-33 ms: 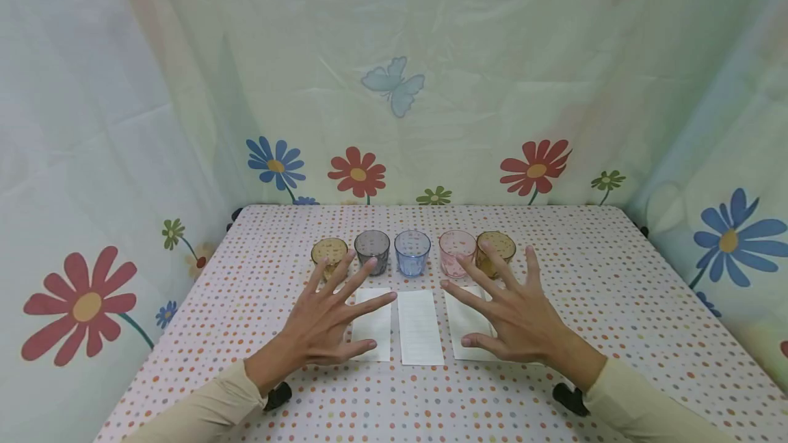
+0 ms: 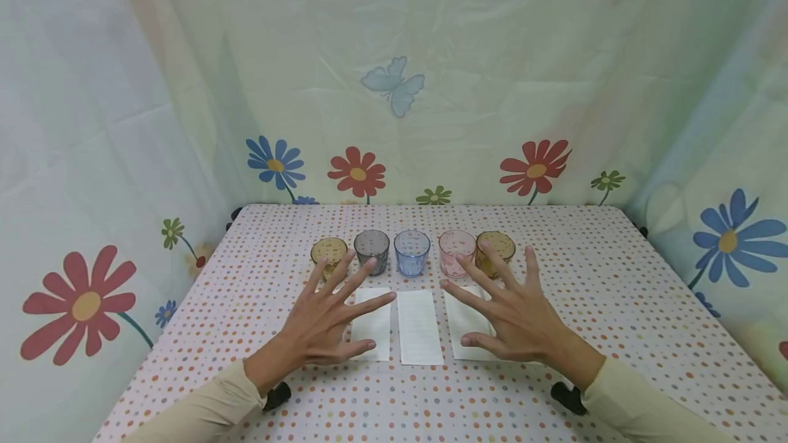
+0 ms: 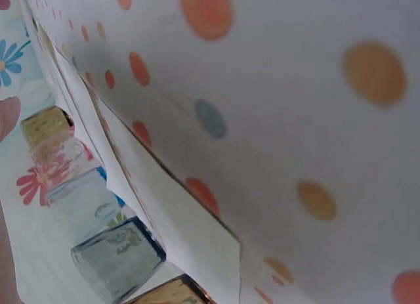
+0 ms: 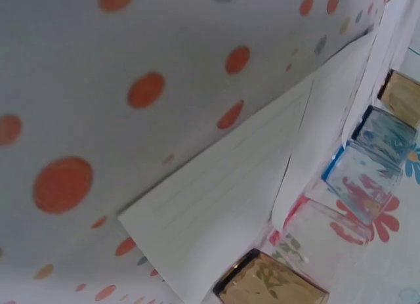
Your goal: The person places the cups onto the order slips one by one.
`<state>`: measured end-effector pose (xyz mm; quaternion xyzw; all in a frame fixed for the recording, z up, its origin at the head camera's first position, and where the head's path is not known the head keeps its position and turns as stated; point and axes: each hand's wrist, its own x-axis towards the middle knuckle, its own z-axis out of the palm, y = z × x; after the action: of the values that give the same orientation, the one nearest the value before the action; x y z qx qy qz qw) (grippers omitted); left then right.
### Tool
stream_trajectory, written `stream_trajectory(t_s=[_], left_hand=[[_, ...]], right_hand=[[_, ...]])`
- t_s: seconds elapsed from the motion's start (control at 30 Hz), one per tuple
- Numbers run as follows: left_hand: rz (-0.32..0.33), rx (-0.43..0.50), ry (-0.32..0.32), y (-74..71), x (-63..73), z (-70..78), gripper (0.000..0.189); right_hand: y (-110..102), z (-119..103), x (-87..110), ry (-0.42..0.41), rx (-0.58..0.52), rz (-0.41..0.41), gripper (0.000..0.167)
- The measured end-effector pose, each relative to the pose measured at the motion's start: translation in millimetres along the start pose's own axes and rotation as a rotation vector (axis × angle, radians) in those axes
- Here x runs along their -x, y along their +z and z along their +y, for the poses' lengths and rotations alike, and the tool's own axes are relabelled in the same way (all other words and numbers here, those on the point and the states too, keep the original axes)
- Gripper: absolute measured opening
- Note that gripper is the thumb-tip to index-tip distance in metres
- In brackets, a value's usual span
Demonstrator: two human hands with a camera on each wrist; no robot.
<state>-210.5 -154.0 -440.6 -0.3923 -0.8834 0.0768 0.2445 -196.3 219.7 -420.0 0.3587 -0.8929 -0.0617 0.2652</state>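
My left hand (image 2: 329, 320) is held with fingers spread and straight, holding nothing, over the left white paper slip (image 2: 377, 340). Mirroring it, my right hand (image 2: 520, 316) has its fingers fanned out above the right paper slip (image 2: 466, 322), hiding part of it. Between the two hands lies a middle paper slip (image 2: 421, 333). Behind the slips stand tumblers in a row: amber (image 2: 326, 249), grey (image 2: 372, 245), blue (image 2: 412, 248), pink (image 2: 455, 245) and a second amber one (image 2: 501, 245). Fingertips overlap the outer tumblers in the head view.
A dotted cloth covers the table (image 2: 418, 405). A hanging curtain (image 2: 468, 87) with flowers and butterflies closes off the back and both sides. Dark wrist pieces (image 2: 569, 398) show under both wrists.
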Motion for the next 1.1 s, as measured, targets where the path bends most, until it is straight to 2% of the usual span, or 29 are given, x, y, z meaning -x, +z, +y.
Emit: stream_trajectory(t_s=[0.2, 0.4, 0.53, 0.63, 0.9, 1.1], left_hand=[[0.005, 0.003, -0.012, 0.8, -1.1, 0.3, 0.082], [-0.011, 0.060, -0.045, -0.6, -2.7, -2.9, 0.085], [0.025, 0.091, -0.096, -0.1, -4.8, -8.4, 0.085], [0.054, 0.109, -0.132, 2.0, -8.8, -14.0, 0.086], [0.096, 0.215, -0.233, 9.9, -15.5, -29.8, 0.085], [0.069, 0.265, -0.343, 14.2, -15.8, -42.0, 0.091]], right_hand=[[1.3, 3.3, -4.3, -0.008, -0.002, 0.013, 0.094], [4.2, 0.4, -17.0, -0.018, -0.042, 0.080, 0.088], [10.1, -3.9, -29.6, -0.030, -0.072, 0.147, 0.085], [14.0, -6.9, -41.2, -0.015, -0.076, 0.169, 0.083], [21.5, -20.2, -74.7, 0.051, -0.121, 0.139, 0.088], [24.2, -30.5, -103.7, 0.076, -0.171, 0.124, 0.084]])
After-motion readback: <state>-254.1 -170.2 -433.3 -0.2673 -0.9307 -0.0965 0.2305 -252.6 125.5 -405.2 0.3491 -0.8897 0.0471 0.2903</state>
